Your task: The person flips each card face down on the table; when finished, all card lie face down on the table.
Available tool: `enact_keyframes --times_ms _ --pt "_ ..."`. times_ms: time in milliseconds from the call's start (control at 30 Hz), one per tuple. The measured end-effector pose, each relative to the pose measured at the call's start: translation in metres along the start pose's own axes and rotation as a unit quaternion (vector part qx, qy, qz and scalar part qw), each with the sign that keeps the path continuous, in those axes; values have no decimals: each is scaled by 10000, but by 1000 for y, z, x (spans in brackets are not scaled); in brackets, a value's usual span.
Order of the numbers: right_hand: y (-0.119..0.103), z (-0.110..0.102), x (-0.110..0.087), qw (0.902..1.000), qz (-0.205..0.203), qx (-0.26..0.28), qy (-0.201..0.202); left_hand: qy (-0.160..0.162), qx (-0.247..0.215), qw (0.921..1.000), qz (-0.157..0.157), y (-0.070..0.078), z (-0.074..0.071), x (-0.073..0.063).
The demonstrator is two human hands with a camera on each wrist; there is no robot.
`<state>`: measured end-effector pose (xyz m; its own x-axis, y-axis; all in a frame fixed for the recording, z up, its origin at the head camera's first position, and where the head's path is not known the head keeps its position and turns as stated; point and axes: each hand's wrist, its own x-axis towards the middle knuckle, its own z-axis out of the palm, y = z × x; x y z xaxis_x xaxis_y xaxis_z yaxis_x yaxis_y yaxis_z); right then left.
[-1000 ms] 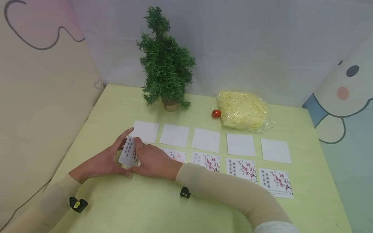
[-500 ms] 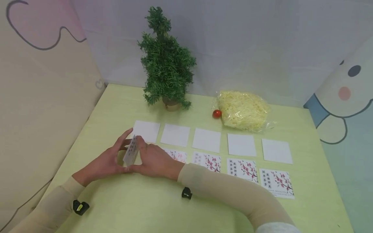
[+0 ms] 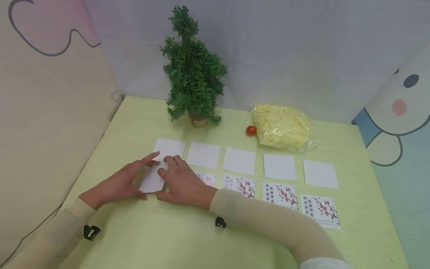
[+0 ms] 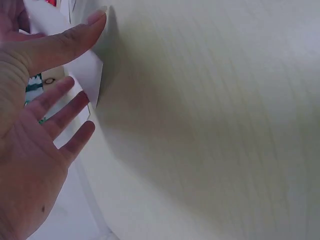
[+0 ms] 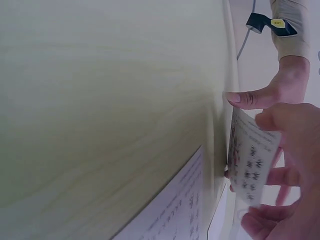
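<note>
A square card point(image 3: 152, 181) stands tilted between both hands at the left end of the front row. Its blank white side faces the head camera, while the right wrist view catches the printed side of the card point(image 5: 250, 155), with characters and a blossom branch. My right hand point(image 3: 188, 185) grips its right side, thumb at the near edge and bent fingers at the far edge. My left hand point(image 3: 121, 183) is at its left side with thumb and fingers spread. In the left wrist view, straight fingertips of the left hand point(image 4: 30, 160) meet the card's point(image 4: 87, 75) edge.
Behind runs a row of several blank white cards point(image 3: 203, 155). To the right lie several blossom-printed cards point(image 3: 279, 195), one partly hidden by my right hand. Farther back are a small artificial tree point(image 3: 195, 78), a red ball point(image 3: 251, 130) and a bag of yellow shreds point(image 3: 282, 125).
The card has turned over: its printed face showed to the head camera, then it stood nearly edge-on, and now its blank side shows. The right fingers have bent further around it.
</note>
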<state>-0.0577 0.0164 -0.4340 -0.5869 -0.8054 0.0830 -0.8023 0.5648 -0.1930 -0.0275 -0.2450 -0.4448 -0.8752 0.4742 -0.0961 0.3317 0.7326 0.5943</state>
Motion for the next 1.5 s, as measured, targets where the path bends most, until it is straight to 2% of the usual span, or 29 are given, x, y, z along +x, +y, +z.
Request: enact_keyframes --times_ms 133,333,433,533,667,733,800,967,1100,1300,1500 --pt "1 10 -1 9982 -143 -534 -220 -2 166 9999 -2 -3 2 -2" --pt "1 20 -3 9953 -243 -834 -417 25 450 9990 67 -6 6 -5" --pt "1 21 -4 9940 -232 -951 -497 145 518 9983 220 -7 7 -6" --pt "1 20 -5 9935 -247 -1001 -492 353 609 9961 533 -6 8 -7" --pt "2 13 -8 9936 -244 -947 -559 735 743 9896 989 8 7 -3" --pt "7 6 -13 9940 -201 -859 -639 903 832 9863 1103 21 7 4" --pt "16 -4 -21 9947 -72 -701 -747 920 938 9849 1130 36 8 13" --pt "46 -22 -50 9934 345 -363 -1034 446 1251 9842 1174 64 18 45" --pt "60 -27 -67 9911 597 -328 -1147 72 1408 9822 1241 74 29 64" --pt "65 -23 -74 9918 621 2 -1118 -363 1281 9849 1110 73 42 74" --pt "64 -16 -75 9896 713 137 -1240 -341 1031 9873 1158 66 53 80"
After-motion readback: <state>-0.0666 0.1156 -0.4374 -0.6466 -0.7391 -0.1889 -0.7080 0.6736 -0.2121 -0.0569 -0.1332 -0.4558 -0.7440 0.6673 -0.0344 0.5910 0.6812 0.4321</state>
